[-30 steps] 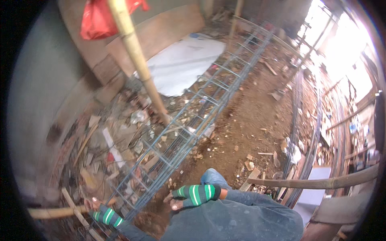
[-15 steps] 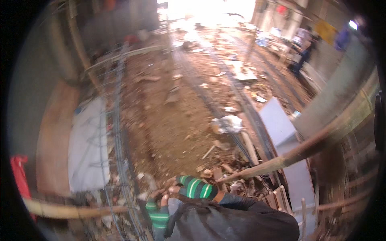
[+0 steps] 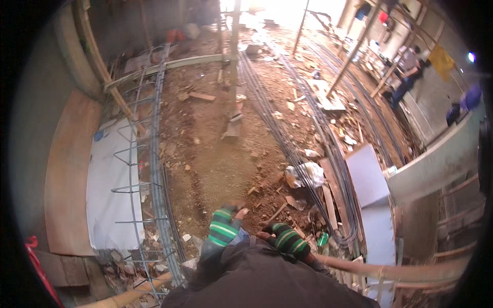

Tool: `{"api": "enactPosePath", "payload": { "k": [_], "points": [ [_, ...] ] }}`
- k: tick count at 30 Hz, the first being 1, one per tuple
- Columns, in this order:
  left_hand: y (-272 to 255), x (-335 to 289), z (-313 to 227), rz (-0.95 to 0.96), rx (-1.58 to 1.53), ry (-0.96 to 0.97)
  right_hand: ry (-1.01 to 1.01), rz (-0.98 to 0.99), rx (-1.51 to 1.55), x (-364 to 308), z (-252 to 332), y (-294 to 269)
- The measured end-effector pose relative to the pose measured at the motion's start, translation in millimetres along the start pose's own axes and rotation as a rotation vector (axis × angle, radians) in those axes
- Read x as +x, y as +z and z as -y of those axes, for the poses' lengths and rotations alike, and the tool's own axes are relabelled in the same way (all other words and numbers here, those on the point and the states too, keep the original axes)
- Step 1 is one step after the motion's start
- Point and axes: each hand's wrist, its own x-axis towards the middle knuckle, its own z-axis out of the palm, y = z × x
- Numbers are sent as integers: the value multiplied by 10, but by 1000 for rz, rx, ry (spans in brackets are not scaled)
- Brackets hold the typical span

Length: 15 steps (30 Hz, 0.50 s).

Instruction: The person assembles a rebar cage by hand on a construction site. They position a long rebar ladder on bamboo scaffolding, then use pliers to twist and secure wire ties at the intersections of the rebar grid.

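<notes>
My left hand [image 3: 238, 211] is low in the middle of the head view, over the brown dirt, in a green-and-black striped knit cuff. Its thumb and fingers look apart, with nothing visible between them. A little to its right is my right hand [image 3: 264, 231], in a matching striped cuff, close to the front of my dark clothing. Its fingers also seem spread and hold nothing I can make out. Just beyond the right hand, a thin stick [image 3: 278, 211] lies on the dirt. Both hands are small and slightly blurred.
Bundled steel bars [image 3: 158, 154] with bent stirrups run along the left, beside a white panel [image 3: 110, 190]. More steel bars [image 3: 277, 138] stretch away on the right, past a crumpled plastic bag [image 3: 310, 174]. A bamboo pole [image 3: 400, 272] crosses near my right. Far right, a person [image 3: 406, 77] leans.
My hands, close together before, are now apart, the right one farther right. The view has turned and steadied; the bamboo pole on the right now sits lower in the picture.
</notes>
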Motion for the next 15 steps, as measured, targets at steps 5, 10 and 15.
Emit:
{"api": "enactPosePath", "payload": {
  "k": [5,10,15],
  "points": [
    [-299,839,24,119,152,78,15,-215,-22,650,168,-301],
    [-431,1144,165,115,147,89,2,28,-303,1493,143,-364],
    [-434,1409,413,177,163,-36,-193,111,-342,2757,41,-10]
  ]
}}
